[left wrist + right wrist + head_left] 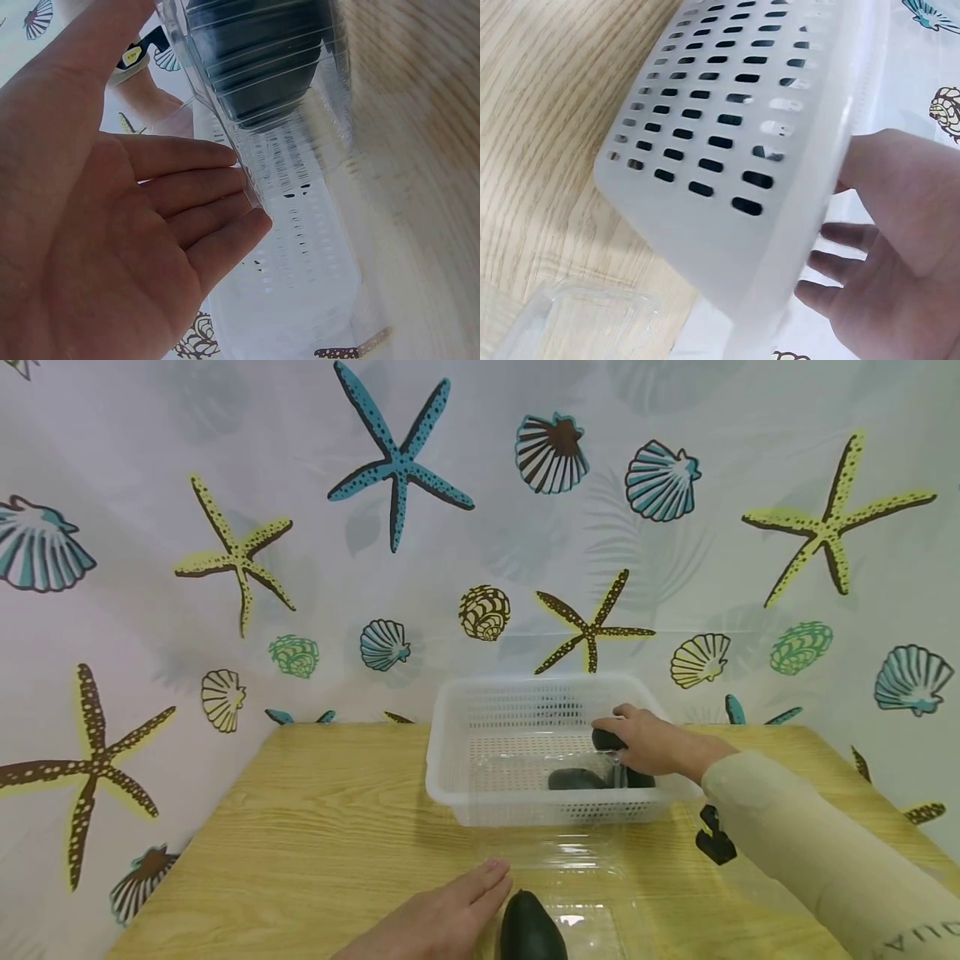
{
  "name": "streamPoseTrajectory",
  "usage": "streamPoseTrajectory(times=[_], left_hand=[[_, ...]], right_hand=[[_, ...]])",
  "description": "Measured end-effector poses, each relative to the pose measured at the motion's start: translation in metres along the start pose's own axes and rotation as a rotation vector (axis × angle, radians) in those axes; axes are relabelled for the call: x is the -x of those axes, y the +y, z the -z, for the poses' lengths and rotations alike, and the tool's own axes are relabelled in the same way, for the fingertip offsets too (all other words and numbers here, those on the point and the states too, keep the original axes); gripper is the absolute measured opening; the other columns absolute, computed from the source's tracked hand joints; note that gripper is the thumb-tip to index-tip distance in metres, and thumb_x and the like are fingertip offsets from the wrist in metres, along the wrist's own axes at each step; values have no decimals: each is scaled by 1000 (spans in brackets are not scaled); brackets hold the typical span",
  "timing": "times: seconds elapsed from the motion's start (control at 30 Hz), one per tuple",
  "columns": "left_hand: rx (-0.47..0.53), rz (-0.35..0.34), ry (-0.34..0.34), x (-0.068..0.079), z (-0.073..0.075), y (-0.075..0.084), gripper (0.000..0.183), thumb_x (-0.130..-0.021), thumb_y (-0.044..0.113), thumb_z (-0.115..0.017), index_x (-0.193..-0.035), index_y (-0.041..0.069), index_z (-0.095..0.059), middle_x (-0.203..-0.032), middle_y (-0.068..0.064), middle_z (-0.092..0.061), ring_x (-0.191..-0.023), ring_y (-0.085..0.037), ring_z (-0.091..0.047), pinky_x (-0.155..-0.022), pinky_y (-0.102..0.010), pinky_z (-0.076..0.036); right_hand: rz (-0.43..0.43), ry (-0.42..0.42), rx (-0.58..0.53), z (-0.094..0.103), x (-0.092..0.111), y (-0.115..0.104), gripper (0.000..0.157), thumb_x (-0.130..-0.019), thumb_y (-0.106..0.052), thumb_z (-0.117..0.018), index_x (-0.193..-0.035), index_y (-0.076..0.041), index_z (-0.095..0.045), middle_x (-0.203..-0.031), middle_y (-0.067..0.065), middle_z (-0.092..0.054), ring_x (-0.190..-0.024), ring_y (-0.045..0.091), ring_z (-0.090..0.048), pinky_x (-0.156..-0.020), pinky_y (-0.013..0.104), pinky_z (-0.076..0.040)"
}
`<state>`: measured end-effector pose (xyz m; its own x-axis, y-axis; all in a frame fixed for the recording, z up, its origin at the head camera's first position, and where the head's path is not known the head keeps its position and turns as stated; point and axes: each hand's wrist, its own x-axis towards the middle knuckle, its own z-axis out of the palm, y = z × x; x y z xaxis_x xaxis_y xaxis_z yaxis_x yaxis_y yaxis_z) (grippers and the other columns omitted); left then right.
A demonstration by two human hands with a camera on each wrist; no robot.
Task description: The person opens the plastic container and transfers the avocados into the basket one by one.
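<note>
My left hand point(450, 910) lies with nearly straight fingers against the side of a clear plastic clamshell container point(600, 935). In the left wrist view its fingertips touch the container's rim point(244, 169). A dark green avocado point(531, 931) sits inside the container, beside that hand. Over the white perforated basket point(450, 735), my right hand point(648, 739) grips another dark avocado point(609, 740). More dark avocados point(576, 779) lie in the basket, partly seen through clear plastic. In the right wrist view the basket wall hides what the right hand point(900, 262) holds.
The basket and container stand on a light wood-grain table point(322, 827). A white cloth point(480, 527) with starfish and shells hangs behind and at the sides. The container's clear lid point(547, 852) stands up toward the basket's front. A black device point(716, 837) is on the right wrist.
</note>
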<state>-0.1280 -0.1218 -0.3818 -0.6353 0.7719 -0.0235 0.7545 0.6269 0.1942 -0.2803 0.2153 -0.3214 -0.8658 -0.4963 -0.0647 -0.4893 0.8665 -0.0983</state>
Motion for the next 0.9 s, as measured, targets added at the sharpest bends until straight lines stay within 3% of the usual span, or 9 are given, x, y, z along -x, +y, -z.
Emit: streamPoseTrajectory(times=[0.23,0.43,0.63,0.9], left_hand=[[33,27,-42,-2,2,2,91,-91,71,-48,-154,7,-35,-163,-6,-29,-149,-19,-31,-115,-31,-39],[6,12,-24,-2,1,2,91,-91,71,-47,-153,6,-36,-162,-7,-31,-148,-20,-33,-114,-30,-40],[16,-12,-18,-2,1,1,89,-93,70,-45,-153,5,-36,-162,-9,-31,-148,-21,-33,-114,-31,-41],[3,-16,4,-1,1,1,89,-93,70,-46,-152,3,-38,-160,-11,-33,-147,-22,-35,-113,-31,-41]], right_hand=[[-6,-33,-29,-6,2,1,40,-94,1,-52,-134,3,-56,-142,33,-45,-128,51,-47,-104,58,-44],[-18,-52,-38,-6,1,1,39,-95,-1,-54,-134,2,-55,-142,30,-46,-128,47,-49,-102,55,-46],[7,14,-33,-1,10,-1,37,-93,-4,-58,-129,4,-58,-136,29,-51,-122,45,-55,-98,54,-50],[-28,89,-32,13,29,-3,35,-92,-6,-59,-126,4,-59,-132,27,-55,-111,40,-61,-89,52,-53]])
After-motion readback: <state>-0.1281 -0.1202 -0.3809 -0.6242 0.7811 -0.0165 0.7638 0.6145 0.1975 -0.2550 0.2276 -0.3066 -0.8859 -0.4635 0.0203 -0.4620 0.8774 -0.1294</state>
